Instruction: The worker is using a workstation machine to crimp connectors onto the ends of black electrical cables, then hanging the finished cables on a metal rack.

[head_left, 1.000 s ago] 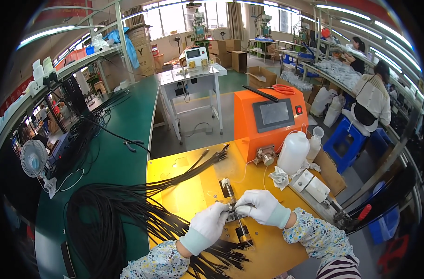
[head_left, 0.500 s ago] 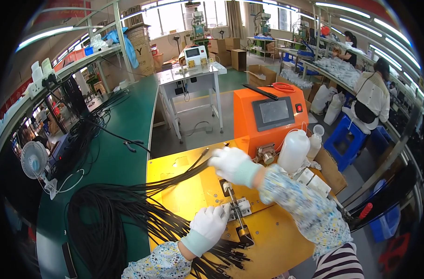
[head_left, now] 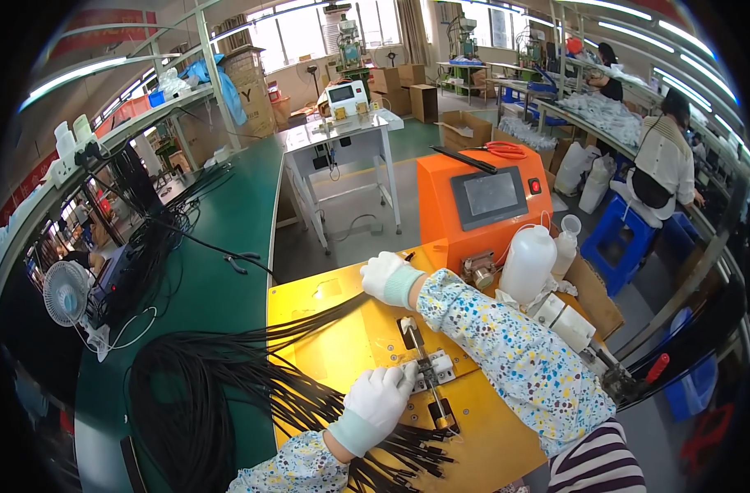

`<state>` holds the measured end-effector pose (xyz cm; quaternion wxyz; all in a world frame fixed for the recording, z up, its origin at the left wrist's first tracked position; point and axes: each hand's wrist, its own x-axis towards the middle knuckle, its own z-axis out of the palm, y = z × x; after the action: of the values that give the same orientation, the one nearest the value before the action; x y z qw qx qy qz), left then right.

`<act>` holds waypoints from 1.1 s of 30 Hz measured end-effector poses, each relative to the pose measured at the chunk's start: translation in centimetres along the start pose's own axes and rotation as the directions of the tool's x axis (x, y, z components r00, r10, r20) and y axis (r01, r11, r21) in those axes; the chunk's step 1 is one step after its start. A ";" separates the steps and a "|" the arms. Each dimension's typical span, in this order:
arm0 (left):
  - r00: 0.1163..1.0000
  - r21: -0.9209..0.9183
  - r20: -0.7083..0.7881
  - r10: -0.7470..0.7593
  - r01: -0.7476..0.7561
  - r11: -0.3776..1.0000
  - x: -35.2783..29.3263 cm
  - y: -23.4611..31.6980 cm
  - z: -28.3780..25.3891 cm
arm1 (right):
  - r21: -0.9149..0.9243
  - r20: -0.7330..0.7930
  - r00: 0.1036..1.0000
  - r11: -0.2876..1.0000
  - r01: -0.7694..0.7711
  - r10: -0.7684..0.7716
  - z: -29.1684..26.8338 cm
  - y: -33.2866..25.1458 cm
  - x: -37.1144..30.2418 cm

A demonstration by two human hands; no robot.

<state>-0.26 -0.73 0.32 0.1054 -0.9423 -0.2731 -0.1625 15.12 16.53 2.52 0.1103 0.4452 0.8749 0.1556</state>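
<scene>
Resting at the left of the metal fixture point(head_left: 445, 366), the left hand point(head_left: 373, 407) has bent fingers; whether they pinch anything I cannot tell. Farther off, above the yellow plate point(head_left: 491, 440), the right hand point(head_left: 386, 278) is curled over the upper black cables point(head_left: 335, 311) near their far end, its hold hidden; from this nearer hand their length runs leftward and back toward the person. Beyond stands the orange machine point(head_left: 437, 205).
</scene>
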 end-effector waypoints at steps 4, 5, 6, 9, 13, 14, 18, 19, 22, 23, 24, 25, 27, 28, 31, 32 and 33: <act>0.999 -0.028 -0.027 -0.023 0.022 0.999 -0.1 -0.1 0.2 | -0.035 -0.294 0.956 0.999 0.005 -0.015 -1.4 0.5 -1.7; 0.999 -0.042 -0.024 -0.021 0.020 0.999 -0.1 -0.3 0.3 | -0.016 -0.388 0.922 1.000 -0.007 0.000 -2.2 0.9 -2.4; 1.000 -0.056 -0.018 -0.021 0.020 0.998 -0.2 -0.5 0.4 | 0.007 -0.479 0.878 1.000 -0.014 0.015 -2.9 1.0 -3.1; 0.999 -0.096 -0.021 -0.024 0.022 0.995 -0.2 -1.1 0.3 | 0.003 -0.592 0.805 0.999 -0.040 0.034 -4.5 0.8 -6.0; 0.999 -0.156 -0.027 -0.037 0.032 0.987 -0.2 -1.4 0.3 | 0.007 -0.644 0.763 0.998 -0.060 0.051 -4.5 0.6 -9.6; 0.999 -0.167 -0.023 -0.030 0.025 0.986 -0.2 -1.4 0.3 | 0.009 -0.645 0.762 0.998 -0.069 0.058 -4.4 0.5 -10.6; 0.994 -0.199 0.041 -0.097 0.103 0.974 -0.1 -1.4 -0.7 | 0.155 -0.536 0.823 0.980 -0.121 0.186 -4.2 -0.1 -13.5; 0.989 -0.213 0.071 -0.132 0.145 0.966 0.2 -1.3 -1.3 | 0.151 -0.533 0.826 0.981 -0.123 0.186 -4.2 -0.5 -14.1; 0.997 -0.302 -0.048 -0.053 0.036 0.953 1.2 -0.6 -6.4 | 0.570 -0.226 0.943 0.819 -0.075 0.243 -4.4 -2.8 -16.6; 0.994 -0.333 -0.113 -0.017 -0.022 0.943 1.3 -0.3 -7.6 | 0.660 -0.118 0.977 0.749 -0.058 0.179 -4.9 -3.7 -17.6; 0.993 -0.334 -0.115 -0.011 -0.029 0.942 1.2 -0.1 -7.2 | 0.659 -0.116 0.976 0.750 -0.064 0.185 -5.1 -4.7 -18.6; 0.989 -0.515 -0.050 -0.141 0.096 0.852 1.1 0.4 -6.1 | 0.747 -0.130 0.978 0.665 -0.011 0.162 -5.1 -5.9 -19.4; 0.919 -0.770 0.152 -0.364 0.341 0.539 0.6 1.1 -4.2 | 0.820 -0.157 0.980 0.569 0.059 0.125 -4.6 -6.7 -19.9; 0.919 -0.771 0.151 -0.363 0.339 0.539 0.5 1.0 -3.8 | 0.899 -0.147 0.964 0.436 0.036 0.223 -4.0 -6.6 -20.1; 0.867 -0.776 0.215 -0.449 0.431 0.461 0.3 0.6 -3.0 | 0.990 -0.080 0.911 0.138 0.025 0.404 -3.0 -6.4 -20.3; 0.868 -0.776 0.214 -0.448 0.430 0.461 0.3 0.5 -3.0 | 0.990 -0.068 0.914 0.140 0.013 0.399 -2.9 -6.4 -20.3; 0.863 -0.750 0.238 -0.446 0.455 0.480 0.4 0.5 -2.9 | 0.990 -0.056 0.917 0.141 0.000 0.395 -2.9 -6.4 -20.3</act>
<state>-0.41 -1.79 3.08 -0.3657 -0.7860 -0.4110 -0.2821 21.16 -4.00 3.93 -0.3594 0.4927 0.7045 -0.3629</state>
